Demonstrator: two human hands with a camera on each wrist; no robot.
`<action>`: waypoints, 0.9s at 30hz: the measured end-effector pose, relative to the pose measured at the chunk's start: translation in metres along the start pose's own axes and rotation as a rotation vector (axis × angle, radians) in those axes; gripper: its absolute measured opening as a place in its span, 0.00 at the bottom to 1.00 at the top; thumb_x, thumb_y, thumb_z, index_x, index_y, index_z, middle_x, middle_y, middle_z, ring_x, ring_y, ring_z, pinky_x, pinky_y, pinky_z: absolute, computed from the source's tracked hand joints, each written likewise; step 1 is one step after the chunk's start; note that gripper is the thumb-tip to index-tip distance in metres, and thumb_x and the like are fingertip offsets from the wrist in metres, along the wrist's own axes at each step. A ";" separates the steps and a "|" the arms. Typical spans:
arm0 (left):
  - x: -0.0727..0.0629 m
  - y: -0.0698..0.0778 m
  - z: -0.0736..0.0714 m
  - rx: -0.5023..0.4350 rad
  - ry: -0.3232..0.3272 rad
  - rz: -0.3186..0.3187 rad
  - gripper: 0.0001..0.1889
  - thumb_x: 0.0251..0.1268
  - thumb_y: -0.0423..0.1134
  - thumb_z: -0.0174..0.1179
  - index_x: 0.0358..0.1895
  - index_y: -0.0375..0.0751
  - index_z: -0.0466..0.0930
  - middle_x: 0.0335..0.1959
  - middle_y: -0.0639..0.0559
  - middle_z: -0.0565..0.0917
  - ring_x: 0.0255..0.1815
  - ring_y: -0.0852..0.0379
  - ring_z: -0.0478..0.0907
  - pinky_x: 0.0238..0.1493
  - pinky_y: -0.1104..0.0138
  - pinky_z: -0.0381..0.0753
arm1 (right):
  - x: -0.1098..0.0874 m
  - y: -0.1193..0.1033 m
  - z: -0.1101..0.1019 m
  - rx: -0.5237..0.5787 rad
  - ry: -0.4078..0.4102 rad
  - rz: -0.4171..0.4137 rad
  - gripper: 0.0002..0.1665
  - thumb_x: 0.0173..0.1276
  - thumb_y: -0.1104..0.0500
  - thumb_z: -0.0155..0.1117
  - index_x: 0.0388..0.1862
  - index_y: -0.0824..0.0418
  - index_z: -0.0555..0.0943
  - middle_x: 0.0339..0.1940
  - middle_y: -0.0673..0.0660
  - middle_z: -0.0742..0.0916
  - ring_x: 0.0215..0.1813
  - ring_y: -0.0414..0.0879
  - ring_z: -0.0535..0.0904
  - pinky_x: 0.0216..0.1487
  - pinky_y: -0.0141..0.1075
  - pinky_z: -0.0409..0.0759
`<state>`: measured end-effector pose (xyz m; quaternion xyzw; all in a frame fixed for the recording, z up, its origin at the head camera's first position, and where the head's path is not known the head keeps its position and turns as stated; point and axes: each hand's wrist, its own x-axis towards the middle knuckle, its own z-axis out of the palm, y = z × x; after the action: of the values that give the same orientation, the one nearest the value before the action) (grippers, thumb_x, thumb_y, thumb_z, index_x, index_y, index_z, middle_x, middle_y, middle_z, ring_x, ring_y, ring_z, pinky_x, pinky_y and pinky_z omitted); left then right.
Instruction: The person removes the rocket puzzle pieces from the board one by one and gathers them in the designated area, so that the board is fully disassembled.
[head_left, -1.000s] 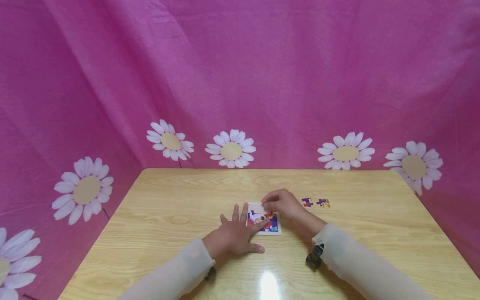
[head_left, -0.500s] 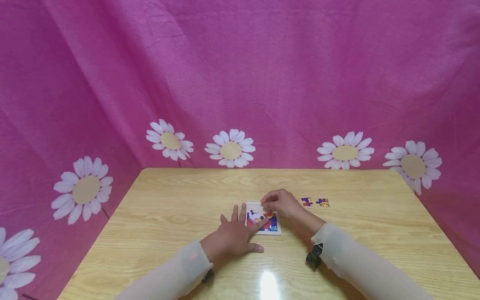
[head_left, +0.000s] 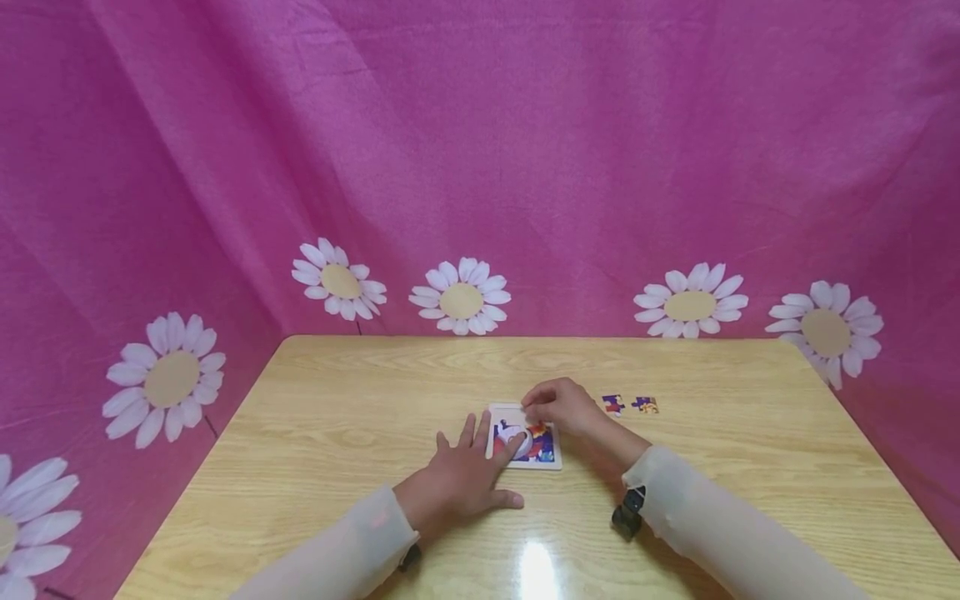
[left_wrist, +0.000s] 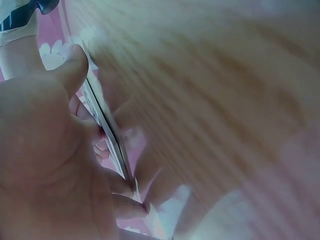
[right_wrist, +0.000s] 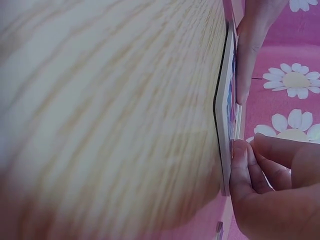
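Note:
A small jigsaw puzzle (head_left: pixel 547 455) in a pale, flat frame lies on the table, with a colourful picture in its lower part and a bare pale strip along the top. My left hand (head_left: pixel 461 477) is spread beside it, fingers straight, with the index fingertip resting on the picture. At the frame's upper right, my right hand (head_left: pixel 566 408) pinches with thumb and fingers at a puzzle piece, which the fingers almost wholly hide. In the right wrist view, those fingertips (right_wrist: pixel 241 152) touch the face of the board. Two loose puzzle pieces (head_left: pixel 613 405) lie to the right.
The wooden table (head_left: pixel 360 392) has its back edge against a pink curtain (head_left: pixel 525 167) printed with white daisies. A dark wrist device (head_left: pixel 628 513) hangs under the right sleeve.
My left hand has slid slightly left, its index finger drawing back across the picture. The right hand holds its place at the frame's upper right. The loose pieces have not moved.

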<state>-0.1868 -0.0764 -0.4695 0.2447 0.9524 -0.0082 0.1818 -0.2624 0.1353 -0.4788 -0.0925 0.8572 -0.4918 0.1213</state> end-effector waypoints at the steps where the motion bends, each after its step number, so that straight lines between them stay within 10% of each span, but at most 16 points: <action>1: 0.000 0.000 0.000 -0.003 -0.003 0.000 0.48 0.62 0.82 0.44 0.83 0.75 0.41 0.86 0.37 0.40 0.84 0.32 0.39 0.69 0.25 0.54 | 0.000 0.000 0.000 -0.001 -0.004 0.002 0.07 0.70 0.65 0.68 0.45 0.64 0.89 0.37 0.55 0.90 0.40 0.44 0.83 0.50 0.38 0.77; 27: 0.001 0.001 -0.001 0.017 -0.028 -0.015 0.48 0.63 0.81 0.46 0.83 0.75 0.40 0.86 0.39 0.39 0.85 0.33 0.37 0.69 0.25 0.53 | 0.017 -0.016 0.009 -0.011 -0.153 0.005 0.08 0.71 0.66 0.67 0.46 0.62 0.90 0.43 0.54 0.90 0.40 0.45 0.81 0.44 0.35 0.78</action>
<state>-0.1877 -0.0752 -0.4693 0.2389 0.9514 -0.0209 0.1930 -0.2754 0.1157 -0.4711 -0.1286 0.8482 -0.4785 0.1873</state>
